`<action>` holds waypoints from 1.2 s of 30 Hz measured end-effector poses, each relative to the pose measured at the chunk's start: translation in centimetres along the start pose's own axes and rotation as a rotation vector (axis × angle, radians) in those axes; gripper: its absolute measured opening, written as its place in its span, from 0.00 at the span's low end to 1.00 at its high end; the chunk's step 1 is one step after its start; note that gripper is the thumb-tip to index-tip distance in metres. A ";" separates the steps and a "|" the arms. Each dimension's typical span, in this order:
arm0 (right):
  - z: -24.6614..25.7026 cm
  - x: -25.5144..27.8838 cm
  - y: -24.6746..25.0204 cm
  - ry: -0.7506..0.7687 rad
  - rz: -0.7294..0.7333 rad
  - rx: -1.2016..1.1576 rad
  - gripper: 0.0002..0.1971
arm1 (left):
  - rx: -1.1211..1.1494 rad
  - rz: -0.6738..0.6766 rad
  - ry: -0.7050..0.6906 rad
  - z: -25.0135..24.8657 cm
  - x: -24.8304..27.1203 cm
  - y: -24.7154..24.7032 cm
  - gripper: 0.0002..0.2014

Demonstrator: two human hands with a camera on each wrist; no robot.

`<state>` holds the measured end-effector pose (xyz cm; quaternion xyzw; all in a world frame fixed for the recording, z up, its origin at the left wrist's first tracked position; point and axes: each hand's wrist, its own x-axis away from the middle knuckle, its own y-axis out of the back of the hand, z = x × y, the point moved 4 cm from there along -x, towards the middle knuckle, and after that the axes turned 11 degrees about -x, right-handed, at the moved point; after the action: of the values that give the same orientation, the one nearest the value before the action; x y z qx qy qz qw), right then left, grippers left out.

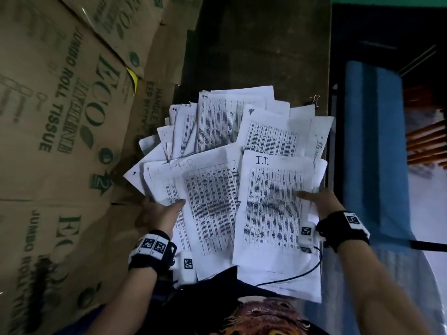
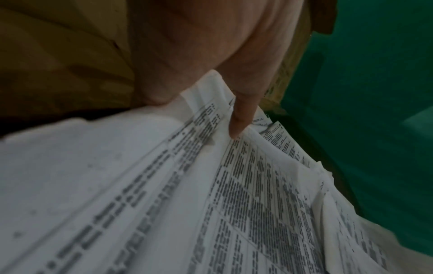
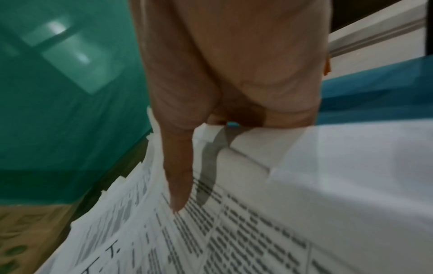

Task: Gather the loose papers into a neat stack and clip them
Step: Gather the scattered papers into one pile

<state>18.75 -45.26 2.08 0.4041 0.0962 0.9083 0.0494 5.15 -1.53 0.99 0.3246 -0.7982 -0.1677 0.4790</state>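
Papers [image 1: 232,165] lie fanned in a loose heap on the dark tabletop [image 1: 254,49], edges pointing every way. The left hand [image 1: 160,213] takes the near-left edge of the heap, thumb on top of a printed sheet and fingers hidden beneath, so it appears to pinch the sheets. The right hand [image 1: 319,201] does the same at the near-right edge, thumb laid flat on the top sheet; its fingers also pass under and cannot be seen.

To gather well, both hands should probably sweep inward from the outer edges, draw the far sheets back, then stand the bundle on one edge and tap it square before clipping. A small binder clip [image 1: 314,100] waits at the far right of the table, just beyond the heap.

One near sheet [image 1: 273,201] carries handwritten "I.T." above its printed table. Cardboard boxes [image 1: 60,117] on the left read "ECO" and "JUMBO ROLL TISSUE".
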 end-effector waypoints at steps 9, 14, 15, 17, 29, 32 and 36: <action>0.8 0.7 0.2 0.064 0.039 0.183 0.41 | 0.204 0.302 0.077 -1.1 1.2 -1.2 0.19; 0.4 1.0 -1.3 0.071 -0.042 0.242 0.45 | -0.098 0.207 -0.046 -2.2 3.0 -2.0 0.21; 0.4 1.1 -1.6 0.072 -0.051 0.236 0.45 | -0.131 0.159 -0.043 -2.6 3.5 -1.9 0.20; 0.8 1.1 -1.8 0.100 -0.073 0.214 0.49 | -0.169 0.098 -0.045 -2.9 3.6 -1.9 0.20; 0.6 1.0 -1.3 0.148 -0.041 -0.055 0.47 | -0.021 0.261 0.056 -2.4 1.5 -2.7 0.30; 0.8 0.6 -1.8 0.154 -0.162 0.150 0.44 | -0.123 0.202 0.020 -3.1 2.3 -2.7 0.27; 1.0 1.3 -1.3 0.198 -0.228 0.197 0.21 | -0.093 0.117 -0.026 -3.4 2.0 -2.3 0.23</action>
<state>18.66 -43.65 3.45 0.3019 0.2343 0.9184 0.1025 8.29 -4.47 2.63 0.2529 -0.8132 -0.1804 0.4921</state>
